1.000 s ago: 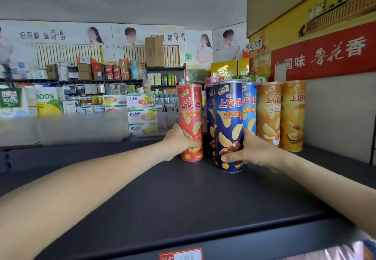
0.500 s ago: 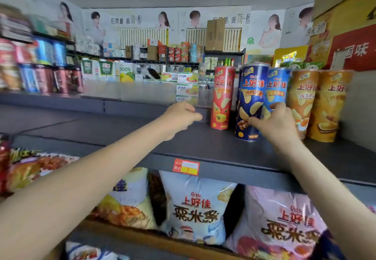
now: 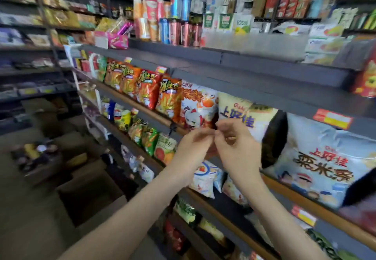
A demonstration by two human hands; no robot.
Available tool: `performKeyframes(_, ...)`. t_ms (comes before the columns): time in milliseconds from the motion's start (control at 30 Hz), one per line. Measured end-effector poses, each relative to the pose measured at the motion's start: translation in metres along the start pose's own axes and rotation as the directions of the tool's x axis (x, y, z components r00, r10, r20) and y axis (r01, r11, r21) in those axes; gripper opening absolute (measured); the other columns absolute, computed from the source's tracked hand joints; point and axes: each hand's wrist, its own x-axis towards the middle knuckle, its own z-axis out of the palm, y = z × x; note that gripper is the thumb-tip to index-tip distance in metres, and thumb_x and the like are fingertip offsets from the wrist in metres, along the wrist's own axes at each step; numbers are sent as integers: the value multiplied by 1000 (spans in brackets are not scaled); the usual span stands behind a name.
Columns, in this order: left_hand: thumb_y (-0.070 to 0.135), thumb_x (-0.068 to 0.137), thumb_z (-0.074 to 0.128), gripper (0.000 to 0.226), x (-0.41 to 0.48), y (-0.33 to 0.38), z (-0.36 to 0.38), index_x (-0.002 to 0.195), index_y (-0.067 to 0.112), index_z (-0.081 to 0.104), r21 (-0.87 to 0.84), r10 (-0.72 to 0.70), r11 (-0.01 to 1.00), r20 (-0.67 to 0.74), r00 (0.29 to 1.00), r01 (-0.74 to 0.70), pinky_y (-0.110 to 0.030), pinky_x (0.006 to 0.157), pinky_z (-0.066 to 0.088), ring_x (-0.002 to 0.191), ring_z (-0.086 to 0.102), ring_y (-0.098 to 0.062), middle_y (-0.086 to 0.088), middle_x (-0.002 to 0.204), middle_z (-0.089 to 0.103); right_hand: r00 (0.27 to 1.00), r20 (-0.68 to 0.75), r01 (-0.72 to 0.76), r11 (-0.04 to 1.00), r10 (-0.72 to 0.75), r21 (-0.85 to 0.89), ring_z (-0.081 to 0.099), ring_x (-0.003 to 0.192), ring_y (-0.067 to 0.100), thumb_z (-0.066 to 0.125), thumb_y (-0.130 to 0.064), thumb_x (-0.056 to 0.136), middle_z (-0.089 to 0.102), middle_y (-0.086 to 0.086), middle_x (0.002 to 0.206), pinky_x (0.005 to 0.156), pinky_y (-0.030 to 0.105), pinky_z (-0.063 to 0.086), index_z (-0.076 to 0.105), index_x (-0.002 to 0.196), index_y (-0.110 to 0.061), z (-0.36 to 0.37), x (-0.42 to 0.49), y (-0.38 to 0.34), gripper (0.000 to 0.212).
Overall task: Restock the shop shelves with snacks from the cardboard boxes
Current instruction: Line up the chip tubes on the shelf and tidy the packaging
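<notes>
Meeting at frame centre, left hand (image 3: 193, 146) and right hand (image 3: 236, 148) sit fingertip to fingertip, fingers curled; whether they pinch anything, cannot tell because of blur. Snack bags (image 3: 168, 97) stand upright behind them, long axis vertical, faces toward the aisle, rows running from upper left to lower right. Cardboard box (image 3: 105, 213) sits open-topped on the floor, lower left.

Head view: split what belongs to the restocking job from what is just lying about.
Job in hand:
- left hand and right hand, both holding nothing visible
- open cardboard box on the floor
- orange snack bags
- pale blue snack bag
- dark top shelf

Lying about:
- juice cartons
- price tag
- pink packets
</notes>
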Motion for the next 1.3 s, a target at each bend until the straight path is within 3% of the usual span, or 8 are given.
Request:
performKeyframes(100, 9, 98, 50, 15, 26, -51, -85, 90, 9, 62, 22, -217, 975, -106, 970, 220, -33, 72, 57, 75, 62, -22, -9, 81, 64, 961, 198, -202, 979, 192, 35, 56, 75, -4, 60, -4, 88, 63, -5, 86, 68, 12, 42, 62, 92, -19, 89, -12, 13, 15)
performKeyframes(267, 13, 101, 46, 21, 42, -124, -252, 80, 12, 51, -63, -480, 872, -308, 821, 486, -14, 42, 43, 60, 48, -13, -3, 71, 51, 810, 391, -491, 870, 436, 45, 57, 84, 12, 61, -15, 92, 59, -7, 84, 75, 23, 44, 62, 91, -16, 257, -25, 25, 2)
performKeyframes(433, 6, 97, 49, 23, 58, -156, -398, 115, -2, 59, -78, -576, 782, -467, 671, 618, -29, 74, 51, 83, 62, -20, -3, 88, 61, 520, 600, -784, 618, 608, 53, 52, 62, 13, 57, -11, 94, 53, 2, 70, 49, 17, 46, 59, 82, -12, 402, -34, 19, 12)
performKeyframes(667, 10, 99, 49, 29, 108, -185, -561, 126, 0, 52, -256, -686, 676, -561, 464, 691, -37, 92, 51, 111, 60, -28, -17, 121, 60, 288, 697, -876, 475, 656, -85, 57, 76, 16, 57, -12, 95, 57, 6, 82, 70, 28, 51, 60, 86, -14, 573, -15, 31, 9)
performKeyframes(833, 14, 102, 41, 29, 138, -208, -667, 125, -2, 50, -405, -707, 671, -603, 370, 621, -31, 69, 52, 79, 60, -21, -14, 100, 61, 151, 639, -905, 366, 754, -218, 58, 86, 20, 58, -11, 95, 62, 13, 101, 74, 30, 49, 57, 117, 0, 697, 24, 65, 25)
performKeyframes(1067, 10, 101, 42, 19, 197, -190, -819, 88, 4, 55, -446, -697, 673, -649, 305, 590, -27, 65, 47, 74, 57, -21, -11, 88, 58, 170, 753, -833, 501, 635, -235, 58, 88, 19, 60, -14, 94, 59, 6, 90, 76, 28, 52, 58, 114, -2, 874, 95, 39, 23)
performKeyframes(1200, 12, 101, 44, 33, 233, -185, -910, 129, -5, 49, -431, -676, 683, -680, 286, 589, -27, 67, 48, 84, 61, -25, -13, 96, 62, 182, 766, -827, 517, 616, -220, 58, 89, 18, 62, -14, 93, 60, 8, 95, 82, 31, 54, 62, 92, -13, 968, 109, 16, 2)
performKeyframes(1300, 12, 100, 45, 28, 262, -191, -986, 121, -5, 52, -448, -684, 674, -679, 268, 587, -26, 57, 50, 66, 58, -18, -10, 86, 58, 181, 767, -846, 495, 615, -197, 57, 95, 19, 60, -12, 94, 59, 7, 95, 90, 33, 50, 60, 103, -8, 1041, 111, 7, 10)
